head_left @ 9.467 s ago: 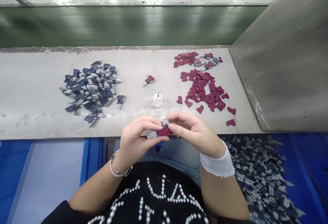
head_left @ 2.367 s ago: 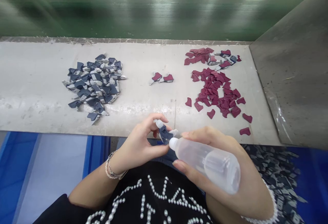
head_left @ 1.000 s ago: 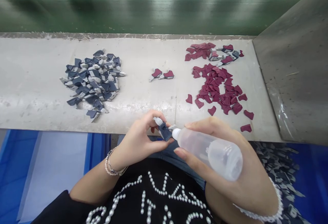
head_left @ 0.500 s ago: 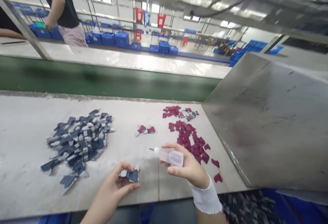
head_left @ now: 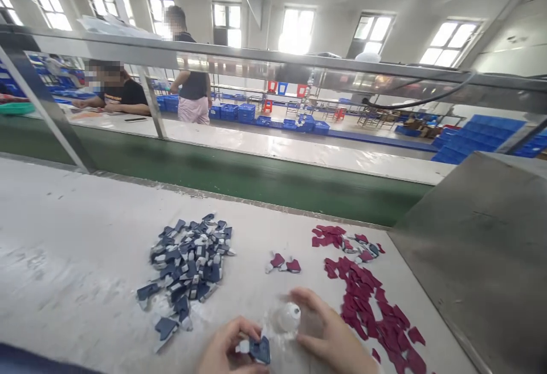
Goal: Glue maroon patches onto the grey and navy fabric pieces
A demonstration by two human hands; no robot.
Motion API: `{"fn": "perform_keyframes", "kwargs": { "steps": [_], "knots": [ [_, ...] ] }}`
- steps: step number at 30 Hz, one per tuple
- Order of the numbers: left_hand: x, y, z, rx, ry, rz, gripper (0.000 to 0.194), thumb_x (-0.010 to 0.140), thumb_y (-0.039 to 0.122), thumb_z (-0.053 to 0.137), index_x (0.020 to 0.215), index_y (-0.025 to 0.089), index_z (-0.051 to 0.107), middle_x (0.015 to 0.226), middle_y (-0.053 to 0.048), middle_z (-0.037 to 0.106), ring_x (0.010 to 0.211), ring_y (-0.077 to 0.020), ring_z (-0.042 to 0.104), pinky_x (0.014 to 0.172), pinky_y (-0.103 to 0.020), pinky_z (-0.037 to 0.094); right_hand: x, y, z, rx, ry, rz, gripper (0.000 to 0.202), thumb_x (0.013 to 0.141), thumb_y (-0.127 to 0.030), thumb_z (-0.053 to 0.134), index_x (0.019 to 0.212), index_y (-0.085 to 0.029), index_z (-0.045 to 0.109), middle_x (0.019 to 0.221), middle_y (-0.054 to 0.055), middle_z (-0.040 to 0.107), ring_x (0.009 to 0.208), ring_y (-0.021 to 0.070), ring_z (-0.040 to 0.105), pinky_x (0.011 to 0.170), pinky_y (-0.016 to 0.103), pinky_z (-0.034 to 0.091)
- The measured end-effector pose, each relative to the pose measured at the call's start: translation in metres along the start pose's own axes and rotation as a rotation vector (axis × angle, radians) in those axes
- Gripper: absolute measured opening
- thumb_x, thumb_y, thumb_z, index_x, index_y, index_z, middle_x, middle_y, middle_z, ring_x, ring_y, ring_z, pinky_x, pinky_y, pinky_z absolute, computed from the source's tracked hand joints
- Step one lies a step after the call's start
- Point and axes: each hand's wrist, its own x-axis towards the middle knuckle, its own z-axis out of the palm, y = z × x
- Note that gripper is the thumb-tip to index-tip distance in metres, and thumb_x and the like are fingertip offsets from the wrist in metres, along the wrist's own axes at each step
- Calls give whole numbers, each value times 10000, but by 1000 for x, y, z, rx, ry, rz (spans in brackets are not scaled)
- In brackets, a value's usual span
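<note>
My left hand (head_left: pixel 231 346) grips a small dark blue and white piece (head_left: pixel 260 350) at the bottom centre. Just right of it, a translucent bottle (head_left: pixel 287 318), blurred, is close to the fingertips of my right hand (head_left: pixel 331 331). Those fingers and the thumb are spread, with no clear contact on the bottle. A heap of dark blue and white pieces (head_left: pixel 192 257) lies on the left. Dark red pieces (head_left: pixel 356 297) are scattered on the right. Two joined-looking red and white pieces (head_left: pixel 284 263) lie between the heaps.
A metal panel (head_left: pixel 491 248) borders the white table (head_left: pixel 85 248) on the right. Beyond the table runs a green belt (head_left: pixel 256 174). A metal rail (head_left: pixel 256 57) crosses above. One person (head_left: pixel 194 86) stands across the belt; another (head_left: pixel 130 97) sits farther left.
The view has tilted up and shifted left. My right hand has moved closer to my left, and its fingers have loosened from around the bottle, which has turned from its sideways pose.
</note>
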Motion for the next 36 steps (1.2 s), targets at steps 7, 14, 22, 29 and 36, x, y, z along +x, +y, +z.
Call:
{"fn": "perform_keyframes", "kwargs": {
  "steps": [7, 14, 22, 29, 36],
  "knots": [
    [-8, 0, 6, -40, -124, -151, 469, 558, 351, 891, 846, 193, 556, 764, 3, 660, 603, -106, 531, 599, -234, 360, -29, 42, -35, -575, 188, 121, 366, 883, -295, 444, 1178, -184, 631, 1199, 150, 620, 1113, 310, 602, 968, 453, 489],
    [-30, 16, 32, 105, -105, -127, 340, 657, 296, 814, 871, 195, 569, 818, -11, 655, 678, -142, 572, 634, -249, 409, -20, 5, -29, -609, 114, 83, 228, 837, -148, 501, 1029, -176, 621, 1048, 114, 630, 1003, 269, 604, 933, 414, 467],
    [-41, 27, 39, 241, -74, -135, 280, 728, 345, 778, 903, 203, 612, 816, 0, 615, 727, -168, 596, 697, -283, 472, -4, 0, -35, -521, 98, 113, 108, 790, -82, 655, 840, -154, 592, 814, 5, 609, 757, 173, 587, 719, 310, 464],
    [-42, 26, 50, 188, 18, 82, 242, 735, 278, 798, 849, 190, 604, 991, -38, 625, 949, -196, 648, 756, -264, 552, -39, -19, -19, -330, 61, 82, 30, 881, -189, 606, 908, -187, 621, 833, 13, 691, 781, 167, 663, 697, 267, 509],
    [-40, 22, 56, 140, 32, 127, 229, 769, 239, 787, 871, 192, 588, 984, -23, 598, 936, -159, 641, 773, -257, 570, -54, -16, 11, -521, 235, 127, 348, 910, -13, 320, 1095, -106, 599, 1077, 175, 583, 1032, 302, 574, 909, 468, 440]
  ]
}}
